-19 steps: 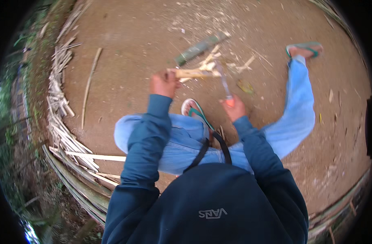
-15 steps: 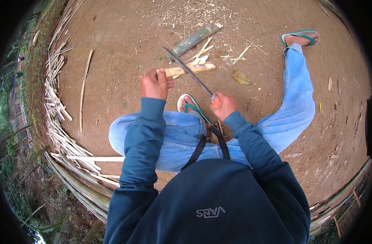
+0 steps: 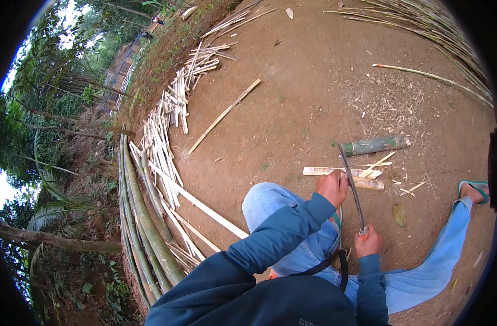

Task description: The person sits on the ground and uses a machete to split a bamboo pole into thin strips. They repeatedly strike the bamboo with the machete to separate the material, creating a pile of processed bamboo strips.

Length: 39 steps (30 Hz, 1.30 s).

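One knife (image 3: 351, 187), one bamboo stick (image 3: 368, 183), two hands

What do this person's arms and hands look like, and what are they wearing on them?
Both arms are covered by long teal-blue sweatshirt sleeves with ribbed cuffs at the wrists. The left hand and right hand are bare: no gloves, and no rings or watch that I can make out.

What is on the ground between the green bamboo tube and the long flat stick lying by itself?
In the head view, only bare brown dirt with tiny bamboo scraps lies between the green bamboo tube and the lone bamboo slat.
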Motion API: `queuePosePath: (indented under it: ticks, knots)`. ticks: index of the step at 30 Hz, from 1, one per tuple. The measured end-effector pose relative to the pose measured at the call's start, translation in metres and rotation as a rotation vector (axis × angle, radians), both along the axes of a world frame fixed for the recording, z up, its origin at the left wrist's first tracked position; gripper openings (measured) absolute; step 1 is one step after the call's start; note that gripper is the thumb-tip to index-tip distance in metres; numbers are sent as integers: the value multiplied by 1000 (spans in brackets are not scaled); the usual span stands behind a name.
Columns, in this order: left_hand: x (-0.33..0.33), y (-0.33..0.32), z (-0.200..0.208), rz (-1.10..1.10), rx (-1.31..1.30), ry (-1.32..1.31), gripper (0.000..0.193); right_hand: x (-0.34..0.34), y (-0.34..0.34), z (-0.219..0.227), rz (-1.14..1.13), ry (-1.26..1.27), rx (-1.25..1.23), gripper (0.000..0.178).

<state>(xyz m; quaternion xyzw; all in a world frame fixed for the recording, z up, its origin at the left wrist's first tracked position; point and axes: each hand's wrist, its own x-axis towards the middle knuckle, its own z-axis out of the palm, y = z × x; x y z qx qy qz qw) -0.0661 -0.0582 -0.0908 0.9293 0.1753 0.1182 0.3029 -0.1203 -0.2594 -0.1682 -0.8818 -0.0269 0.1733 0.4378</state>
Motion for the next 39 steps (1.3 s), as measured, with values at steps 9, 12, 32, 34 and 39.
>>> queuePosePath:
  ticks: [9,12,32,34,39]
  knots:
    - [4,-8,10,17,-29,21,23,2,-7,-6,5,-27,-52,19]
    - [10,-11,9,-10,110,-8,23,22,-19,-25,22,94,-135,20]
    - [13,-20,6,-126,-354,176,26,40,-45,-55,-126,306,-261,26]
    - [12,-11,4,-58,-412,153,25,44,-28,-34,-52,285,-332,26]
    - [17,22,-6,-83,237,-19,18,28,-19,-96,-67,162,-135,18]
